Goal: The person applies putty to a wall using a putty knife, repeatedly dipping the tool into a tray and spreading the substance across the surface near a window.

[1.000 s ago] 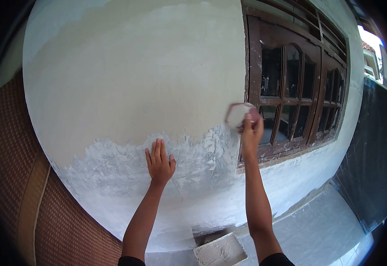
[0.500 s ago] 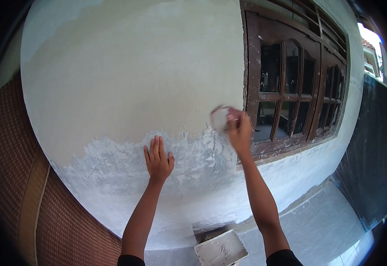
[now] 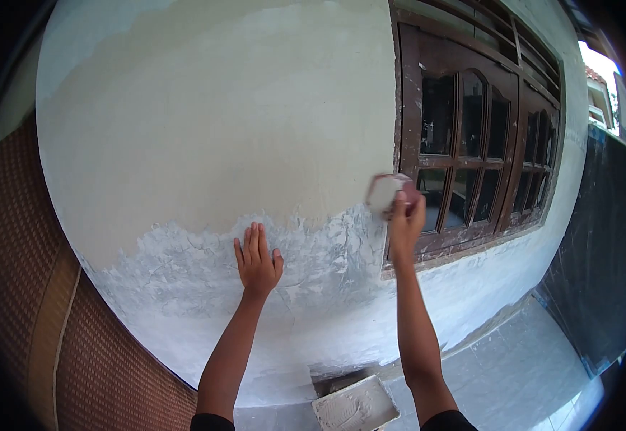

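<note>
My left hand (image 3: 258, 260) lies flat on the wall with its fingers spread, over a rough white and grey patch (image 3: 176, 251) with a ragged upper edge. In my right hand (image 3: 403, 226) is a flat reddish-brown putty scraper (image 3: 412, 191), its face smeared with white putty and slightly blurred. The scraper is at the wall's edge beside the window frame (image 3: 409, 93) and overlaps it in this view. Above both hands, the wall (image 3: 255, 122) is smooth and beige.
A rectangular tray (image 3: 392, 402) with white putty in it stands on the grey tiled floor (image 3: 485, 373) below. Brown woven panels (image 3: 112, 345) border the left side. Glass panes fill the brown wooden window. A dark sheet (image 3: 593, 251) stands at the far right.
My right hand has moved a little to the right and down with the scraper, further over the window frame. The left hand stays in the same place on the wall.
</note>
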A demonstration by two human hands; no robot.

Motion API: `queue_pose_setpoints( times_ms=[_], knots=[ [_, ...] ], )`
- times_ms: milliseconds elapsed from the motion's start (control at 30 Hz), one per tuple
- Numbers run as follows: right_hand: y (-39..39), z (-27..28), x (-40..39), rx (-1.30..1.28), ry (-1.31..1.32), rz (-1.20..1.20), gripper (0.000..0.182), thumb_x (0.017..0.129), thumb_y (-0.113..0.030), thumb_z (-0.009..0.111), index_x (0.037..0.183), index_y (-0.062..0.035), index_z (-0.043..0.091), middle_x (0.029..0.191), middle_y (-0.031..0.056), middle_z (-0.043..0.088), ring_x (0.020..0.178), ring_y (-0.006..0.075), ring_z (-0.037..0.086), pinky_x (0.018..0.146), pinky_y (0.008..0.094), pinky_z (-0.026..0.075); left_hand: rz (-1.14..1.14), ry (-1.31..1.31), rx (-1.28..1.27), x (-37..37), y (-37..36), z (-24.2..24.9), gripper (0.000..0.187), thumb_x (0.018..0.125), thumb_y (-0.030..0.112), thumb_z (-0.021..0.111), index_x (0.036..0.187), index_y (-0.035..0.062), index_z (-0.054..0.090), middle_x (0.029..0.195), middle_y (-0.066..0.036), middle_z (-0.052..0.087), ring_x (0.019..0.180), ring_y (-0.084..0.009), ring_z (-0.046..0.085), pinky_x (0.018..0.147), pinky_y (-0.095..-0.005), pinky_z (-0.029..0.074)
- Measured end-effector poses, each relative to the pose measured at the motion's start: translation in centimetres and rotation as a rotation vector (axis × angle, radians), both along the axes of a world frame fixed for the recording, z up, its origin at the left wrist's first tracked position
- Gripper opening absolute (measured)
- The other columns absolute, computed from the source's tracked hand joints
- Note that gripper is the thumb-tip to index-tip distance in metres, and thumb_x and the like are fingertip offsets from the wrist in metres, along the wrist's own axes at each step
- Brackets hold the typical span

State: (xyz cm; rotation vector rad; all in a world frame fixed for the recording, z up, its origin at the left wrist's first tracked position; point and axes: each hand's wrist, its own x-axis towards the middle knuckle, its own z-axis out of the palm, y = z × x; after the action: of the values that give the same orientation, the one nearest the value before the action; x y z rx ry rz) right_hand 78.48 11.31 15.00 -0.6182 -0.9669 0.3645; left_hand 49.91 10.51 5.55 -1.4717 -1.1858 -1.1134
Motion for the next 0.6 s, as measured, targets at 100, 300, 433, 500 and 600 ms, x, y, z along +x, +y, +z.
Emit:
queue_pose_setpoints(
  times_ms=[100,300,433,500,600],
  knots=[
    [-0.3,-0.7,-5.2,0.072,-0.377,0.015,0.029,0.095,-0.027,0.058,0.106,-0.0003,0.056,0.101,0.0177,0.057,0.095,0.026,0.057,0.079,0.0395,0.046,-0.023,0.024,-0.024,0.0,0.1,0.0,0.062,0.089,0.022,0.046,0.143,-0.0043,0.032,0.147,-0.018,0.034,0.138,-0.0327,0.031,0.115,-0.0535,0.017],
    [2.7,-1.2,-0.5,0.003,-0.221,-0.368,0.033,0.093,-0.031,0.059,0.104,0.0006,0.056,0.087,0.0166,0.058,0.084,0.0303,0.058,0.078,0.0417,0.045,0.005,0.009,0.009,-0.2,0.0,0.2,0.057,0.092,0.025,0.044,0.142,-0.0013,0.038,0.146,-0.014,0.039,0.137,-0.0273,0.033,0.115,-0.0501,0.02],
    [-1.1,-0.5,-2.8,0.039,-0.065,0.005,0.026,0.094,-0.026,0.06,0.104,-0.0016,0.059,0.086,0.0148,0.057,0.085,0.0239,0.056,0.075,0.0355,0.045,0.008,0.004,0.003,0.0,0.0,0.2,0.057,0.092,0.025,0.045,0.142,-0.0012,0.038,0.146,-0.014,0.039,0.137,-0.0273,0.033,0.115,-0.0501,0.02],
    [-1.0,-1.4,-5.7,0.093,-0.49,-0.275,0.026,0.093,-0.026,0.059,0.105,-0.0018,0.059,0.088,0.0152,0.059,0.083,0.0251,0.055,0.071,0.0382,0.043,0.007,0.01,-0.006,-0.1,-0.1,0.0,0.057,0.092,0.025,0.045,0.142,-0.0011,0.038,0.146,-0.014,0.039,0.137,-0.0274,0.033,0.115,-0.0501,0.02],
    [0.3,-2.0,-4.9,0.089,-0.582,-0.335,0.026,0.093,-0.026,0.059,0.104,-0.0018,0.06,0.089,0.0167,0.06,0.082,0.0271,0.056,0.07,0.0405,0.043,-0.014,0.035,-0.033,-0.3,-0.1,0.0,0.062,0.09,0.023,0.045,0.143,-0.0042,0.032,0.147,-0.018,0.035,0.138,-0.0327,0.03,0.115,-0.0532,0.017]
  ],
)
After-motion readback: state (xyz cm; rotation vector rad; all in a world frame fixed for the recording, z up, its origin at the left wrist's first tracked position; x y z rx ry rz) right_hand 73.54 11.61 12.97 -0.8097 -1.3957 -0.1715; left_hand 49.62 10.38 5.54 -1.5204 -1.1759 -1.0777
